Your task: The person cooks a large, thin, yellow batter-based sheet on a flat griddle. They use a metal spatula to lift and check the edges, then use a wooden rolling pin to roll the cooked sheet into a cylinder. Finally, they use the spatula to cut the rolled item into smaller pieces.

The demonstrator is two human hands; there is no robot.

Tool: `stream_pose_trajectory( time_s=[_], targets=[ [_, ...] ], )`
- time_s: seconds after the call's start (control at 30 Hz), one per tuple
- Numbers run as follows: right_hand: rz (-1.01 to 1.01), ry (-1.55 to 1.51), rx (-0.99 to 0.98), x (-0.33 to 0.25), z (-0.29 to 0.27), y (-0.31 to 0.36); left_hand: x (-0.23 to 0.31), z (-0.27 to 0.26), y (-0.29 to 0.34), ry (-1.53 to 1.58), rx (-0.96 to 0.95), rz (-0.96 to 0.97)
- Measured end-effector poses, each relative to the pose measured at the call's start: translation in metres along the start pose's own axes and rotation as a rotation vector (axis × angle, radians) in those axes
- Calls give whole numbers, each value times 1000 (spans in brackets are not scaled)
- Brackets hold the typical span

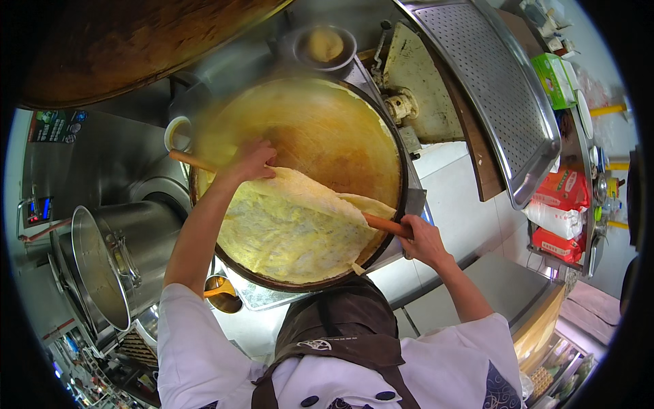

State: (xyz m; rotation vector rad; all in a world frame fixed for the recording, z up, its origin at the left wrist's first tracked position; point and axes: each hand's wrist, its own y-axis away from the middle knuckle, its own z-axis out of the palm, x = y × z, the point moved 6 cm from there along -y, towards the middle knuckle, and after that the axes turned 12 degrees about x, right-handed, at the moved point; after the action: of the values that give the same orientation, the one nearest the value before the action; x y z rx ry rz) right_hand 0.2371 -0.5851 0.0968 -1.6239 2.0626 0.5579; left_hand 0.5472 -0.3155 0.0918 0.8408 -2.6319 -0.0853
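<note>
Far left: big steel pot (151, 249), open at the top, clamp-like metal fitting on its side.
Between pot and griddle: small pale-rimmed cup (178, 135) at the griddle's upper left; lower down, a round container (231, 304) with a yellow-orange ladle (219, 289) lying in it.
Left hand (255, 161): over the griddle, fingers bent down onto the upper edge of the folded sheet; cannot tell whether they pinch it. Left end of the wooden rod (386, 225) sticks out past the wrist.
Sheet: thin yellow flatbread (286, 235), on the lower-left part of the griddle, upper edge draped over the rod, surface mottled and creased; a loose flap shows right of the fold.
Griddle: large, round, dark-rimmed (351, 146); exposed upper part brown and yellow, partly hazy.
Behind griddle: dark bowl (298, 49) with a tan lump (325, 44) in it, blurred.
Right hand (424, 240): closed around the rod's right end, just by the griddle rim.
Right: perforated steel tray (480, 75), slanting, brown board (482, 167) along its near edge.
Far right: green box (553, 80) above; red-and-white bags (565, 189) below.
</note>
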Motion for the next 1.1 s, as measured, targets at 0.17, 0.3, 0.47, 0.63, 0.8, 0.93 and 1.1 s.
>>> stream_pose_trajectory(
  time_s=[0.17,0.3,0.47,0.63,0.8,0.93,1.1],
  targets=[
    [-53,107,-64,-27,-14,-10,2,-17,13,349,-100,-150],
    [-182,85,-70,-33,-16,-14,8,-32,26,362,94,-46],
    [-111,83,-124,-22,-12,-15,30,-62,42,193,617,69],
    [-83,-22,-232,-12,-16,-24,66,-48,90,105,838,80],
    [-110,-99,-186,7,-40,-61,93,-1,99,167,871,-129],
    [-197,62,133,23,-73,-118,106,-7,42,231,1026,-176],
    [-272,341,368,30,-89,-155,100,-6,-6,282,1012,-216]
  ],
)
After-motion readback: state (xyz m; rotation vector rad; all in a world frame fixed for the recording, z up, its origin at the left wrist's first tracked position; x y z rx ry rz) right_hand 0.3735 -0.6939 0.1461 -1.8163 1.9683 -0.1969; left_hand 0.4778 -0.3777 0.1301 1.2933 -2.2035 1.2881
